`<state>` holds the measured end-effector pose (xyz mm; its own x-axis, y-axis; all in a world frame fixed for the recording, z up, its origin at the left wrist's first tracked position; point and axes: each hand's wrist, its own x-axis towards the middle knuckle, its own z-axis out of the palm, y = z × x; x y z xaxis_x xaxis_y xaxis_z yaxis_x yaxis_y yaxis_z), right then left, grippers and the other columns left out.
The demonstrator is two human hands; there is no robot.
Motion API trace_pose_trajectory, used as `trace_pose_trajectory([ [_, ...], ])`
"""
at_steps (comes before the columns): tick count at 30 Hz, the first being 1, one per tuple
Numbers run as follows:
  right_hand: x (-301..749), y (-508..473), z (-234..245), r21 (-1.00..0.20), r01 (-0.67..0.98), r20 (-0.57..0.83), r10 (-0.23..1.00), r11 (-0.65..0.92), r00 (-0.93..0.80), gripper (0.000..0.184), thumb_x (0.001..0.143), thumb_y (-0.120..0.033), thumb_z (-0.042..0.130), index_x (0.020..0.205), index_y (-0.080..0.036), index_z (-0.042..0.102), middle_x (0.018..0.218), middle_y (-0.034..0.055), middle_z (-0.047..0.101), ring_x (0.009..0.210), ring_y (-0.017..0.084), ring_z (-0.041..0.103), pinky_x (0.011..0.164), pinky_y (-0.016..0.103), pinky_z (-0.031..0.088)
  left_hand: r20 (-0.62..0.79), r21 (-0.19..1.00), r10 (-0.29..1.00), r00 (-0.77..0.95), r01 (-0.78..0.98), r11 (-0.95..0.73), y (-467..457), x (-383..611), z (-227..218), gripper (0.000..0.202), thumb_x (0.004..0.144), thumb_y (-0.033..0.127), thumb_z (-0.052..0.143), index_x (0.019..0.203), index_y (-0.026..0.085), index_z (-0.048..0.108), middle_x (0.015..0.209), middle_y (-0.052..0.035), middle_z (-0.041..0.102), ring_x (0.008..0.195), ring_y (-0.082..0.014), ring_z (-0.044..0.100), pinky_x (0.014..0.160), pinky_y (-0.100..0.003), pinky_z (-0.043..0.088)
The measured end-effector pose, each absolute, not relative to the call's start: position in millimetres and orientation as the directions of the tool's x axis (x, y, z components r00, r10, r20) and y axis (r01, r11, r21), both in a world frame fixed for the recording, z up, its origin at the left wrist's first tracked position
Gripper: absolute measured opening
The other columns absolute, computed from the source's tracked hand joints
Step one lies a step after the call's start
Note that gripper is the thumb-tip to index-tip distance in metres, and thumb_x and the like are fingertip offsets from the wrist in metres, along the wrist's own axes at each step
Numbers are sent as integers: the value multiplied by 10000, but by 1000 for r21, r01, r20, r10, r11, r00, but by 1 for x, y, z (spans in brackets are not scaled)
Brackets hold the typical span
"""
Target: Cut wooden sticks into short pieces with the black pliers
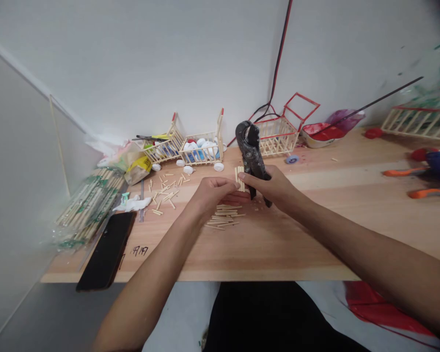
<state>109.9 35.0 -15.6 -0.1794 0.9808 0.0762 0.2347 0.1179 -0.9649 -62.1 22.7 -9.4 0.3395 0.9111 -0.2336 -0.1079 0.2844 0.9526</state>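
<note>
My left fingers (238,197) clamp a small stick bundle (240,172) just beside the black tool (253,157) my right fingers (256,181) grip; my right thumb (248,179) touches the bundle. Loose sticks (223,218) lie nearby on the table (297,249).

A stick pile (224,218) lies mid-frame, a cart (278,139) behind it, rightward; at left, bagged sticks (90,205) lie behind a phone (107,250).
</note>
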Motion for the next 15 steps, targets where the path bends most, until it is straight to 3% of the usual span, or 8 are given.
trace_pose_trajectory([
  [15,109,34,-12,-971,217,65,983,102,-173,333,767,-453,656,646,-187,499,532,-44,483,432,85,442,403,218,341,-196,970,925,326,-73,231,20,-62,-9,296,694,376,774,788,108,690,749,-112,748,710,-211,731,697,-305,561],
])
